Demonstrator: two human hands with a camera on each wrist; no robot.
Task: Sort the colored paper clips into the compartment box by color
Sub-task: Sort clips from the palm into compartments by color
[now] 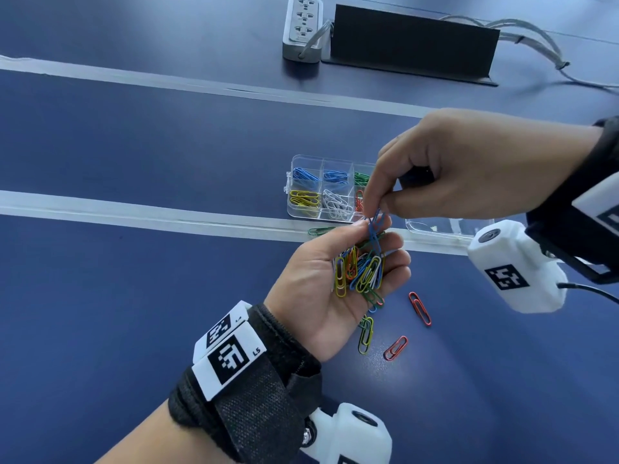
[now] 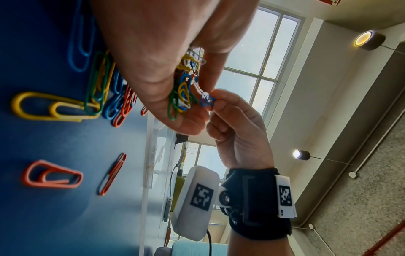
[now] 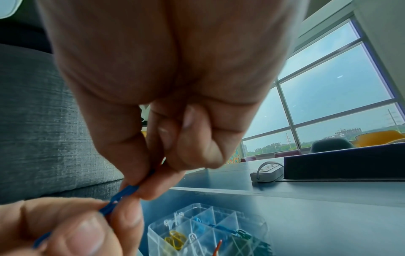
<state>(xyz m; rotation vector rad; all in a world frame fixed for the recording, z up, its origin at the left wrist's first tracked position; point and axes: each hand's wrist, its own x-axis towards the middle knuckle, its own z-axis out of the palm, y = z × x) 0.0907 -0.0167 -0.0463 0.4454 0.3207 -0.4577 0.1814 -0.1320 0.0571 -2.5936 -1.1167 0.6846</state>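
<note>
"How far along was it?"
"Partway. The left hand (image 1: 330, 289) cupped mixed paper clips (image 1: 360, 272); the right hand (image 1: 469, 169) pinched a blue clip (image 1: 375, 226)."
"And beyond?"
"Strays lay on the tabletop (image 1: 134, 296); the compartment box (image 1: 306, 161) held sorted colors."

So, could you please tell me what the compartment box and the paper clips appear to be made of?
Compartment box: clear, glossy hard plastic, probably; the clips show through its walls. Paper clips: thin bent wire with a smooth coloured coating, likely plastic over metal.
</note>
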